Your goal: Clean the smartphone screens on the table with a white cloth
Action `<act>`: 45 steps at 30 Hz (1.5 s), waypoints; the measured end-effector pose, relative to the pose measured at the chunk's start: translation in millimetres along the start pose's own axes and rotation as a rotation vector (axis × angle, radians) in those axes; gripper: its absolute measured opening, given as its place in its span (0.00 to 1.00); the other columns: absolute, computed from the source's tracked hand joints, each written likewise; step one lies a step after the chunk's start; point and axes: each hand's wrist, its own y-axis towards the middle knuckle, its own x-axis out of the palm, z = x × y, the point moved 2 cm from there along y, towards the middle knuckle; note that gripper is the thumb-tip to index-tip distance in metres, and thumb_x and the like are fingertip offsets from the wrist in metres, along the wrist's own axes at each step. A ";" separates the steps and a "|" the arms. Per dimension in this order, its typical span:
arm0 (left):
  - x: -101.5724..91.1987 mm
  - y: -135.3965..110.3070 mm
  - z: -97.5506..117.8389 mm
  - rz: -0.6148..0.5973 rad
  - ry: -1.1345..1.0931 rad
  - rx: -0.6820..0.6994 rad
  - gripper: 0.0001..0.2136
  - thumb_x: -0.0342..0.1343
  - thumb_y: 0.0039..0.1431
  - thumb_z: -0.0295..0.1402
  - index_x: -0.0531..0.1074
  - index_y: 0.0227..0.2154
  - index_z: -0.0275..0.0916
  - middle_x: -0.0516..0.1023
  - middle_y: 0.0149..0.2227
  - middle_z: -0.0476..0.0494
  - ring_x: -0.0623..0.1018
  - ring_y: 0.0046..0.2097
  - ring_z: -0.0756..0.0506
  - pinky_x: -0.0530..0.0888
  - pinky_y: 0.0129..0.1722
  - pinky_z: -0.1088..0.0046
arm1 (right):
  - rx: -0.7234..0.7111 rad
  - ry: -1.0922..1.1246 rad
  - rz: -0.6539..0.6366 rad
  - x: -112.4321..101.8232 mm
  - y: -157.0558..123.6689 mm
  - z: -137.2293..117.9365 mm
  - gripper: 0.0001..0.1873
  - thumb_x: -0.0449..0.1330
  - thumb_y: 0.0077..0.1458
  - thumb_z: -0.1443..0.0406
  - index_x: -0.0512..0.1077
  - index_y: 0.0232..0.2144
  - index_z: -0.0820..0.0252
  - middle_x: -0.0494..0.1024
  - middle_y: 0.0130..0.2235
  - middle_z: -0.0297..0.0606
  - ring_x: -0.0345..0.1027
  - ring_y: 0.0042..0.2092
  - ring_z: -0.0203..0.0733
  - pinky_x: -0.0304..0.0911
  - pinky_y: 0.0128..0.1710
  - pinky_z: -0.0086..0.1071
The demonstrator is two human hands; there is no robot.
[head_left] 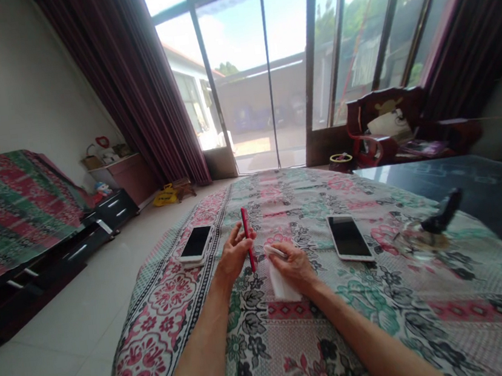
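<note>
My left hand (235, 250) grips a thin red phone (248, 243), held upright on edge so that mostly its narrow side shows. Close by on the right, my right hand (293, 266) is closed on a white tissue (282, 283), whose lower end hangs down toward the cloth. The tissue and the red phone are apart. A white phone with a dark screen (196, 244) lies left of my left hand. Another white phone (349, 237) lies face up to the right of my right hand.
A patterned cloth (297, 341) covers the table. On its right side stands a clear glass container (422, 240) with a black object (444, 212) above it. A dark glossy table (474, 179) adjoins at the right. Beyond are a wooden chair (375, 136) and glass doors (250, 103).
</note>
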 end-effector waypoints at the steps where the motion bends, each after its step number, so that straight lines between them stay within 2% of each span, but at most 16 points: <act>1: 1.7 -0.4 1.3 -0.006 -0.013 -0.003 0.30 0.67 0.43 0.27 0.67 0.52 0.41 0.77 0.43 0.44 0.76 0.45 0.45 0.69 0.46 0.69 | -0.006 0.005 -0.004 1.1 -0.1 -0.2 0.11 0.58 0.52 0.62 0.78 0.37 0.54 0.82 0.37 0.37 0.75 0.39 0.43 0.67 0.41 0.33; 9: 19.8 -3.0 0.3 -0.033 -0.079 -0.017 0.28 0.68 0.41 0.27 0.70 0.49 0.40 0.77 0.42 0.44 0.77 0.44 0.45 0.71 0.37 0.73 | -0.073 0.020 -0.050 4.6 -1.5 -8.3 0.12 0.56 0.55 0.61 0.80 0.33 0.55 0.80 0.32 0.36 0.71 0.34 0.40 0.65 0.38 0.30; 16: 14.1 0.3 7.7 0.006 -0.083 0.029 0.26 0.68 0.43 0.27 0.69 0.48 0.38 0.77 0.43 0.43 0.77 0.44 0.46 0.70 0.43 0.71 | -0.037 0.002 -0.121 7.6 -7.4 -13.4 0.12 0.56 0.53 0.62 0.80 0.29 0.54 0.77 0.27 0.34 0.67 0.30 0.38 0.63 0.33 0.28; 20: 17.9 -0.9 5.0 -0.005 -0.086 0.031 0.23 0.68 0.43 0.28 0.72 0.45 0.38 0.77 0.42 0.44 0.77 0.43 0.46 0.70 0.41 0.72 | -0.009 0.057 -0.097 6.0 -5.5 -10.8 0.13 0.56 0.53 0.61 0.80 0.33 0.54 0.79 0.31 0.35 0.70 0.33 0.40 0.64 0.35 0.30; 24: 23.4 0.0 -6.4 -0.033 -0.075 -0.015 0.25 0.68 0.40 0.28 0.71 0.45 0.37 0.77 0.40 0.45 0.77 0.41 0.46 0.70 0.37 0.73 | -0.009 0.065 -0.032 1.1 -3.9 -10.2 0.13 0.55 0.54 0.60 0.80 0.34 0.55 0.80 0.33 0.37 0.71 0.35 0.41 0.65 0.38 0.31; 28: 17.9 2.5 -5.9 0.053 -0.070 0.037 0.27 0.68 0.40 0.27 0.70 0.47 0.37 0.77 0.43 0.44 0.77 0.44 0.46 0.71 0.44 0.72 | -0.044 0.021 -0.097 5.3 -6.9 -13.0 0.13 0.56 0.53 0.61 0.80 0.30 0.55 0.78 0.28 0.35 0.69 0.31 0.39 0.63 0.34 0.29; 32: 21.8 0.5 -7.7 0.118 -0.022 0.096 0.30 0.69 0.38 0.26 0.68 0.49 0.40 0.75 0.46 0.44 0.76 0.47 0.45 0.70 0.47 0.69 | 0.010 0.073 -0.092 7.4 -5.8 -7.7 0.13 0.56 0.53 0.61 0.81 0.32 0.54 0.79 0.29 0.34 0.70 0.32 0.40 0.64 0.35 0.30; 37: 37.3 -2.6 -14.2 0.041 0.031 0.105 0.31 0.70 0.37 0.24 0.69 0.48 0.40 0.75 0.47 0.44 0.75 0.47 0.44 0.70 0.45 0.70 | 0.031 0.124 -0.050 1.3 -2.9 -0.9 0.14 0.55 0.53 0.60 0.80 0.35 0.55 0.81 0.33 0.35 0.72 0.36 0.42 0.66 0.39 0.33; 42: 23.7 1.0 -0.5 0.100 -0.033 0.117 0.24 0.69 0.39 0.28 0.72 0.43 0.39 0.76 0.43 0.46 0.75 0.45 0.47 0.69 0.46 0.71 | -0.004 0.040 -0.151 3.5 -5.2 -5.3 0.12 0.57 0.50 0.64 0.81 0.31 0.53 0.80 0.29 0.34 0.71 0.32 0.40 0.65 0.35 0.30; 45: 16.9 1.8 7.3 0.090 -0.050 0.126 0.21 0.68 0.41 0.30 0.73 0.42 0.38 0.77 0.41 0.47 0.75 0.43 0.48 0.69 0.46 0.73 | 0.052 0.045 -0.117 4.3 -5.0 -4.7 0.12 0.57 0.49 0.64 0.81 0.32 0.54 0.81 0.30 0.34 0.72 0.33 0.41 0.66 0.35 0.31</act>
